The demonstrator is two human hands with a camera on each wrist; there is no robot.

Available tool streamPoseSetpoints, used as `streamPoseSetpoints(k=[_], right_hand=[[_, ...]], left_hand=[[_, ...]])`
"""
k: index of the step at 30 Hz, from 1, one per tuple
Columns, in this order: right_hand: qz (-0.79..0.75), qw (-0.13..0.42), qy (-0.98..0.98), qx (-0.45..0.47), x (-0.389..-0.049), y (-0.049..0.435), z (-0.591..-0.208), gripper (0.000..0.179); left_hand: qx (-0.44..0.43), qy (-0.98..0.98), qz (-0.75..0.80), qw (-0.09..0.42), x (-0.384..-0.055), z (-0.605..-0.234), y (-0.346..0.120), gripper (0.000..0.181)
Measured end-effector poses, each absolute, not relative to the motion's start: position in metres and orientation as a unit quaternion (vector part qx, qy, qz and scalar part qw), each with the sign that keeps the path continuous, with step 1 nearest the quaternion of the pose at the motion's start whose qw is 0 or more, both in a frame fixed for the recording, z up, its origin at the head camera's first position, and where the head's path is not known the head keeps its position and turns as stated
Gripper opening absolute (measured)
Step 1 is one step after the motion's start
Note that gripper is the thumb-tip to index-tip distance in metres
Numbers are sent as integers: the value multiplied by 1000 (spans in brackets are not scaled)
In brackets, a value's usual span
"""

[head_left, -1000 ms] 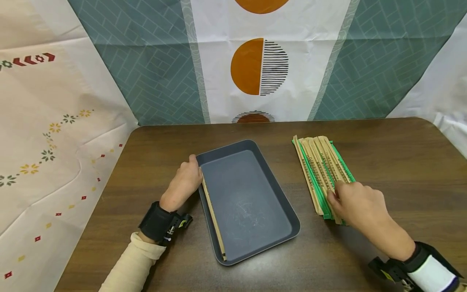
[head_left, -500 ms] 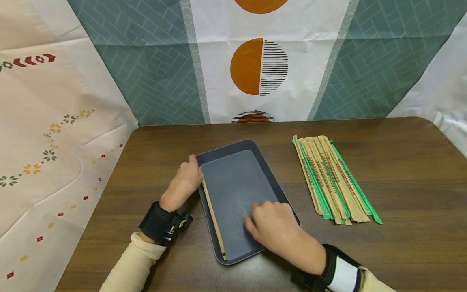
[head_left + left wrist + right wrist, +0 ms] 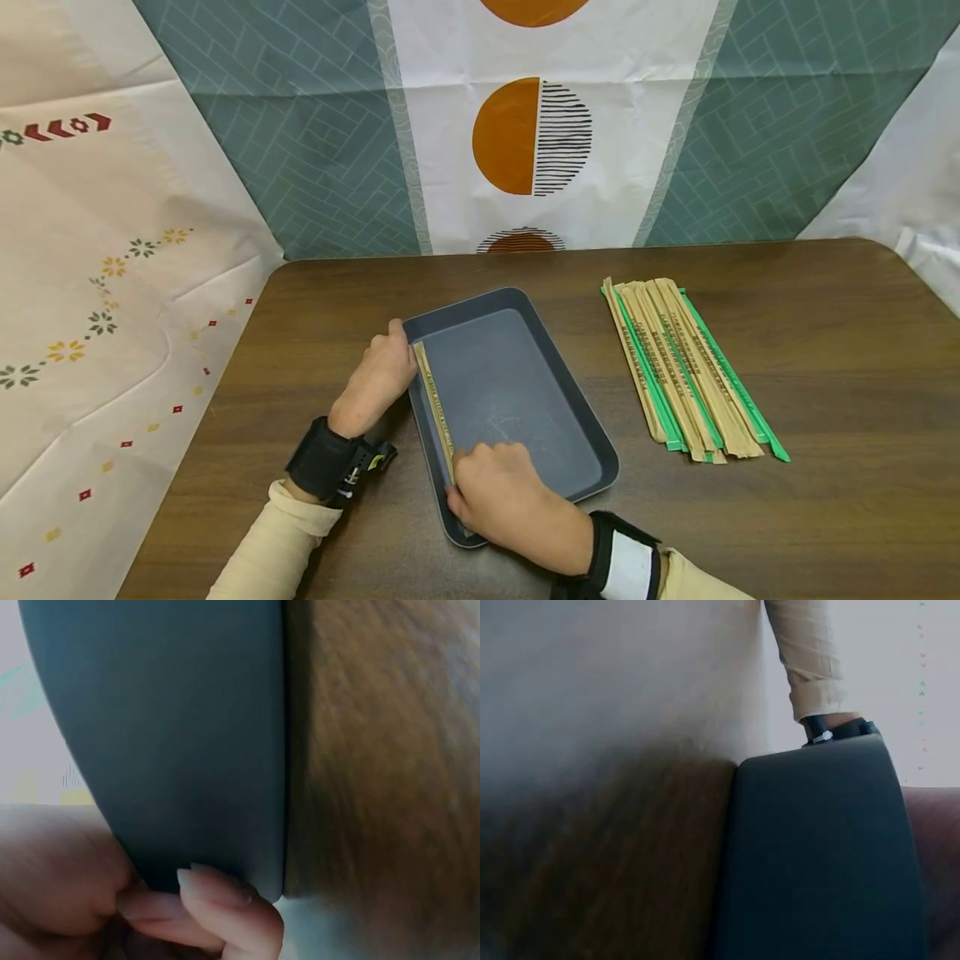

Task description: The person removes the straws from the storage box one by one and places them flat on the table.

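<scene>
A dark grey baking tray (image 3: 517, 417) lies tilted on the wooden table. My left hand (image 3: 378, 371) grips its left rim near the far corner; in the left wrist view my curled fingers (image 3: 225, 900) press the tray's outer wall (image 3: 187, 735). Along the inside of that left wall lies one tan paper-wrapped straw (image 3: 435, 400), its printed side up. Over the tray's near left part, my right hand (image 3: 506, 504) pinches the straw close to its near end, mostly covering that end. The right wrist view shows the tray's outer wall (image 3: 817, 847), not my fingertips.
Several tan and green paper-wrapped straws (image 3: 682, 375) lie side by side in a loose bundle right of the tray. Beyond the table (image 3: 847, 350) hangs a patterned cloth (image 3: 442, 167), with another white cloth (image 3: 97, 292) at the left.
My right hand has left the bundle and moved left across the tray to the straw. That straw has turned, so its print shows now. My left hand has stayed on the rim.
</scene>
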State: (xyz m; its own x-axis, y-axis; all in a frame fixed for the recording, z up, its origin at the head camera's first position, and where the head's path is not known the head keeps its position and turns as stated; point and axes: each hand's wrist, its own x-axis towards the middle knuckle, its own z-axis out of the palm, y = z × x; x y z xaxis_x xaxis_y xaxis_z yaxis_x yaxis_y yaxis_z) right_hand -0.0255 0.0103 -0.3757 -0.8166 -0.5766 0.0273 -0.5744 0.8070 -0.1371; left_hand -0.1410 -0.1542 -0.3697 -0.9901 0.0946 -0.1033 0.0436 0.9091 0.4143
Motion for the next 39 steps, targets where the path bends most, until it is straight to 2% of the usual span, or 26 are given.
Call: streamPoseSetpoints(k=[8,16,21,28,32,35,39], right_hand=[[-74,26,954,-290,-24,8,-379,27],[-77,19,962,-260,-22,9,-377,33],[-99,20,966,-238,-26,14,-370,29],[-170,0,962,-213,-34,40,-345,28],[-178,-33,964,-193,-39,61,-330,29],[-178,-69,965,-178,-44,79,-322,26],[-180,-90,966,-159,-55,113,-312,17]], left_hand=[[31,975,210,59,-141,-370,-153,32],[23,974,216,66,-142,-371,-154,35],[21,973,219,70,-142,-370,-154,33],[24,974,212,80,-143,-370,-154,40],[21,973,210,89,-142,-371,-155,42],[25,972,215,91,-141,-371,-157,42],[31,972,217,87,-141,-371,-156,43]])
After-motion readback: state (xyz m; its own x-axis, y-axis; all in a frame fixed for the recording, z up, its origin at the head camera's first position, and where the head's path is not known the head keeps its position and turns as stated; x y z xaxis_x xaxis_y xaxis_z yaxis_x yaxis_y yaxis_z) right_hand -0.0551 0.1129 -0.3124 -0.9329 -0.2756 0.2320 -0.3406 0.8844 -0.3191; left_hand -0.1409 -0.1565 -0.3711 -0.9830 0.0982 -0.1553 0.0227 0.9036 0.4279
